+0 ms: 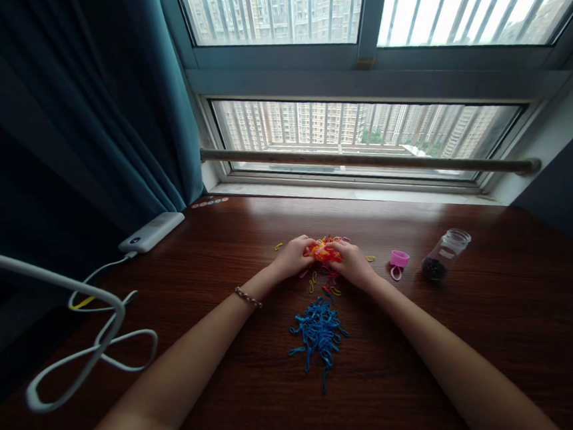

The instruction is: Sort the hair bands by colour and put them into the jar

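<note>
Both my hands close in from either side on a pile of small pink, orange, red and yellow rubber bands (324,250). My left hand (293,256) curls its fingers into the left of the pile; a bead bracelet (248,298) circles that wrist. On the right side, my right hand (354,264) does the same, with bands between the two hands. A few yellow and pink bands lie loose just in front. Nearer to me is a heap of blue rubber bands (320,332), which neither hand touches.
Right of my hands stand a pink lid (399,258) with a loop and a tilted-looking glass jar (444,255) with dark contents. At left lie a white power bank (152,233) and a white cable (110,333). A blue curtain (141,95) hangs beside the window.
</note>
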Demonstrator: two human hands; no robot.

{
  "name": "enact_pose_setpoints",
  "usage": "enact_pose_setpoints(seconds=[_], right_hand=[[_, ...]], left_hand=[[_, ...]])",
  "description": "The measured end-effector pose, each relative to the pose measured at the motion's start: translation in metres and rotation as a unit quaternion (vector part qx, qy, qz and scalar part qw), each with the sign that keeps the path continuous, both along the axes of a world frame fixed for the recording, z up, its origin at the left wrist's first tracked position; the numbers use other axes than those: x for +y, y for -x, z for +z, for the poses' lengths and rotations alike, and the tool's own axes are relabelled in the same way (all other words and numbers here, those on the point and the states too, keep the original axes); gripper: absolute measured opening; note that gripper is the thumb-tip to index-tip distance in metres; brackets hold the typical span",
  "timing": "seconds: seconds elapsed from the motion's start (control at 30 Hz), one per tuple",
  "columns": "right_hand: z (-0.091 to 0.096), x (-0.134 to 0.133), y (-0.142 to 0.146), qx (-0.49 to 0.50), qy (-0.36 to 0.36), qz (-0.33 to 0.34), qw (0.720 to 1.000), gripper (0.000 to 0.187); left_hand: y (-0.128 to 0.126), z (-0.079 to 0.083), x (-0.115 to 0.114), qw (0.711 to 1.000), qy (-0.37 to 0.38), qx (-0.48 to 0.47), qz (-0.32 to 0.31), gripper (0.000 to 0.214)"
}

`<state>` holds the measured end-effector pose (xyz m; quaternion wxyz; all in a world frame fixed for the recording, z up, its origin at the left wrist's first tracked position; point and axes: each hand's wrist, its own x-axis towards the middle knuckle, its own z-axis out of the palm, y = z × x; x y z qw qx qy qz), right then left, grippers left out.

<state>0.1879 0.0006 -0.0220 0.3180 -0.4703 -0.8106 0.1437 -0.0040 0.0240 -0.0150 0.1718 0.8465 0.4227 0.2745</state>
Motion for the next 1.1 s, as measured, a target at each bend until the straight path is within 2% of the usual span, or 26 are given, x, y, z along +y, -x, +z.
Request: enact_pose_setpoints(seconds=[0.13,0.23,0.33,0.43,0.53,0.67,0.77,0.83,0.97,1.03,1.1], right_hand=[[0.008,0.011,-0.013,0.083,0.005,-0.029,0.996,0.029],[0.023,0.013,-0.022,0.105,0.043,-0.008,0.994,0.032],[0.039,0.010,-0.029,0.076,0.078,0.029,0.994,0.033],[0.051,0.006,-0.033,0.035,0.097,0.038,0.994,0.031],[0.057,0.002,-0.029,-0.012,0.113,0.041,0.993,0.020],[0.056,-0.011,-0.012,-0.108,0.171,0.111,0.973,0.009],[0.051,-0.021,0.004,-0.166,0.175,0.124,0.963,0.006],[0.047,-0.026,0.012,-0.185,0.161,0.117,0.962,0.007],[0.040,-0.028,0.016,-0.191,0.146,0.096,0.966,0.005],[0.039,-0.025,0.014,-0.185,0.143,0.082,0.969,0.006],[0.041,-0.023,0.011,-0.157,0.125,0.040,0.979,0.007]], left_hand=[[0.003,0.008,0.003,0.998,0.003,-0.064,0.019,0.032],[0.009,0.018,0.007,0.996,0.034,-0.083,0.026,0.038],[0.019,0.027,0.011,0.994,0.082,-0.072,0.018,0.046],[0.028,0.035,0.013,0.991,0.124,-0.042,0.032,0.053],[0.035,0.042,0.013,0.991,0.123,0.019,0.051,0.040],[0.036,0.045,0.010,0.990,0.063,0.098,0.081,0.012],[0.030,0.044,0.006,0.988,0.095,0.101,0.065,0.009],[0.025,0.044,0.003,0.985,0.130,0.101,0.051,0.011],[0.020,0.048,-0.002,0.984,0.150,0.095,0.029,0.025],[0.021,0.051,-0.003,0.985,0.142,0.094,0.023,0.034],[0.024,0.055,-0.006,0.986,0.108,0.119,0.050,0.039]])
